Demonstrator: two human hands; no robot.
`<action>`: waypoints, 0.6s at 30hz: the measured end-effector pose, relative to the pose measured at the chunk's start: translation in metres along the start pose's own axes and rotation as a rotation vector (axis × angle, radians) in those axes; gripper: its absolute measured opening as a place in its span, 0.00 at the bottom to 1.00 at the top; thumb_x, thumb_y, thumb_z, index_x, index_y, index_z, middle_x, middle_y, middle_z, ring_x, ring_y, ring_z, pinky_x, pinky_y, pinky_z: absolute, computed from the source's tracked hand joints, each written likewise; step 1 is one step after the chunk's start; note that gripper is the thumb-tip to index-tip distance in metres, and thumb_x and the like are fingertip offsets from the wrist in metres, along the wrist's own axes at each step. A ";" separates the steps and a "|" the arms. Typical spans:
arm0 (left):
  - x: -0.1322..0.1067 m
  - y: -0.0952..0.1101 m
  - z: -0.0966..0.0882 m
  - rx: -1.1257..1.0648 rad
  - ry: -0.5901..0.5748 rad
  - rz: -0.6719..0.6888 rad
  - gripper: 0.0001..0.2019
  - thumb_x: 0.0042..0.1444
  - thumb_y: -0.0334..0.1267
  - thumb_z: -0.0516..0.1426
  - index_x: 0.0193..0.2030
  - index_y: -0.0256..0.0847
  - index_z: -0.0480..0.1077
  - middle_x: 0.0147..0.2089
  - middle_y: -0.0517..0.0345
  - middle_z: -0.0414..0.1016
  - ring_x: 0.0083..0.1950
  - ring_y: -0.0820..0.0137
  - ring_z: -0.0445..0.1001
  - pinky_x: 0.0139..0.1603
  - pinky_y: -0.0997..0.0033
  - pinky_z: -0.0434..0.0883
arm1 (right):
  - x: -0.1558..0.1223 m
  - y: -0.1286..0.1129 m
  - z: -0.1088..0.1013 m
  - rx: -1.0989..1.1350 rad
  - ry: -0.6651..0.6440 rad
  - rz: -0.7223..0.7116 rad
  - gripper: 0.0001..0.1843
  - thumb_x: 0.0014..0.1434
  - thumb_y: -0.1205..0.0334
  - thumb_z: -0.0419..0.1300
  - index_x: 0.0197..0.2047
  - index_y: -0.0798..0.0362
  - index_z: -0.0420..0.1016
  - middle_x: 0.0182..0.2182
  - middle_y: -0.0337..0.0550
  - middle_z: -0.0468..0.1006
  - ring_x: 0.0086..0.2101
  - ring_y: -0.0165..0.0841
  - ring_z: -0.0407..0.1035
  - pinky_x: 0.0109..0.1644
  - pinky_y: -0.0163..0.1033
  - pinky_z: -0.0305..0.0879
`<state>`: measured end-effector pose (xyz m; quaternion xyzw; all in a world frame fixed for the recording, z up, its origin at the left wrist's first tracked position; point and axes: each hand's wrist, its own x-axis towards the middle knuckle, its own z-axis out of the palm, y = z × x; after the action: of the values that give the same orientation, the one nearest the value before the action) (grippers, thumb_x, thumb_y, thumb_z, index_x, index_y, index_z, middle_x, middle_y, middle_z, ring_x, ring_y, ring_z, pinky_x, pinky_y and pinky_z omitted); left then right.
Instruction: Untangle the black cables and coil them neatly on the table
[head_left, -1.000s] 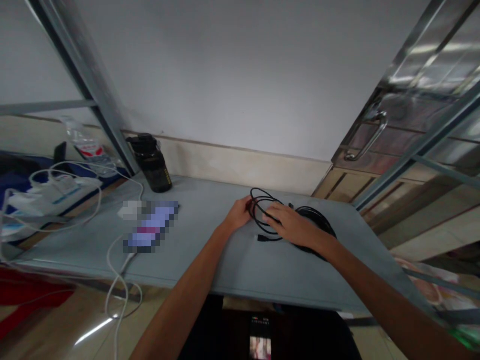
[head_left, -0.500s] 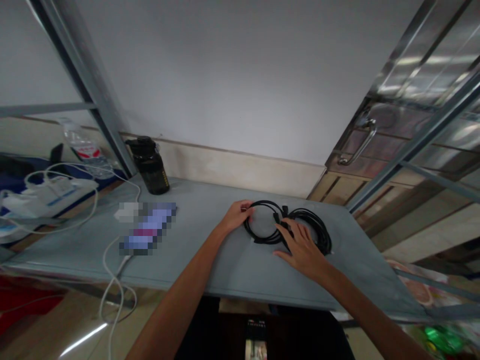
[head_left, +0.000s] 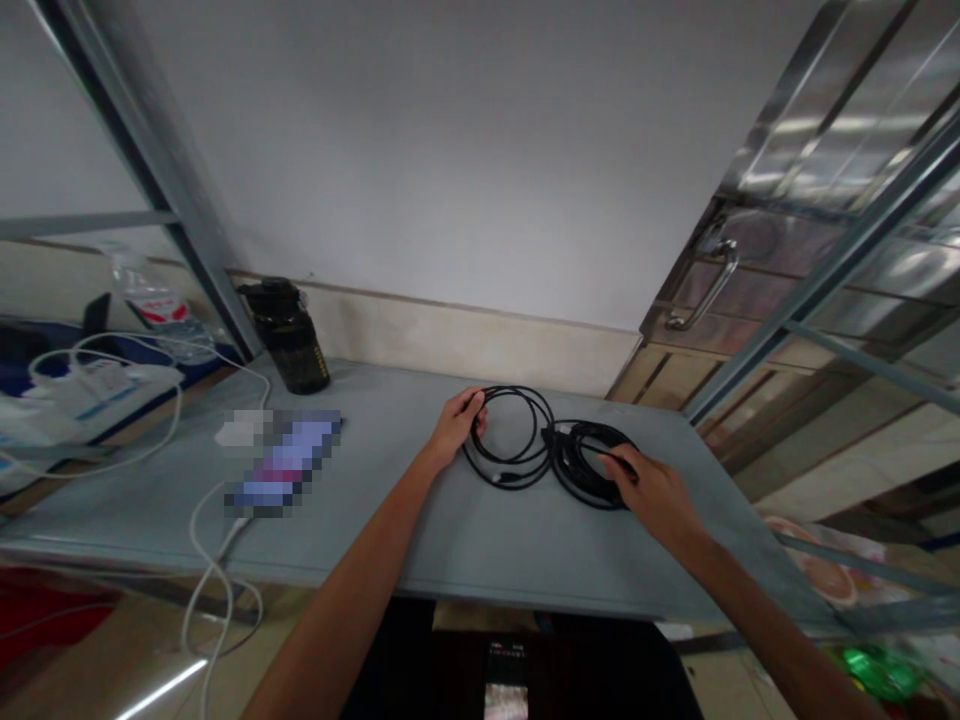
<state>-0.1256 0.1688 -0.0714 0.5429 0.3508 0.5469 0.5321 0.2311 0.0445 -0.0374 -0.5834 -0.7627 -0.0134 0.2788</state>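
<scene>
A black cable lies on the grey table (head_left: 480,540) in two coils. My left hand (head_left: 452,425) is closed on the left edge of the thinner left coil (head_left: 510,440). My right hand (head_left: 654,492) rests on the right side of the thicker right coil (head_left: 585,460), fingers curled onto it. The two coils touch in the middle, and a small black plug shows at the front of the left coil.
A dark bottle (head_left: 289,338) stands at the back left of the table. A blurred flat device (head_left: 281,462) with a white charging cable (head_left: 210,560) lies to the left. A clear water bottle (head_left: 154,305) and white items sit beyond. A metal door (head_left: 757,290) is on the right.
My right hand slid from the middle of the cable to the right coil's outer edge. The loops have spread into two side-by-side coils. My left hand stays on the left loop.
</scene>
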 end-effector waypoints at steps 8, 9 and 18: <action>-0.005 0.005 0.006 -0.153 -0.147 -0.124 0.28 0.62 0.66 0.70 0.51 0.43 0.75 0.32 0.69 0.63 0.25 0.76 0.62 0.23 0.74 0.67 | 0.039 -0.050 0.019 0.254 -0.105 -0.099 0.26 0.77 0.34 0.58 0.43 0.46 0.85 0.42 0.50 0.90 0.43 0.49 0.85 0.52 0.53 0.79; -0.006 0.006 0.006 -0.166 -0.167 -0.139 0.28 0.61 0.65 0.71 0.51 0.42 0.75 0.32 0.69 0.62 0.25 0.76 0.61 0.22 0.74 0.66 | 0.043 -0.055 0.023 0.272 -0.101 -0.099 0.27 0.77 0.34 0.57 0.42 0.46 0.85 0.41 0.50 0.90 0.42 0.48 0.84 0.51 0.52 0.79; -0.004 0.015 0.006 -0.269 -0.215 -0.211 0.27 0.60 0.63 0.73 0.51 0.43 0.76 0.31 0.70 0.59 0.23 0.79 0.51 0.20 0.78 0.47 | 0.051 -0.066 0.039 0.436 0.014 0.043 0.27 0.80 0.35 0.50 0.58 0.46 0.77 0.56 0.55 0.83 0.57 0.47 0.78 0.67 0.56 0.74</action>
<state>-0.1230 0.1607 -0.0572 0.4823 0.2706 0.4689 0.6887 0.1473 0.0815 -0.0276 -0.5252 -0.7329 0.1538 0.4041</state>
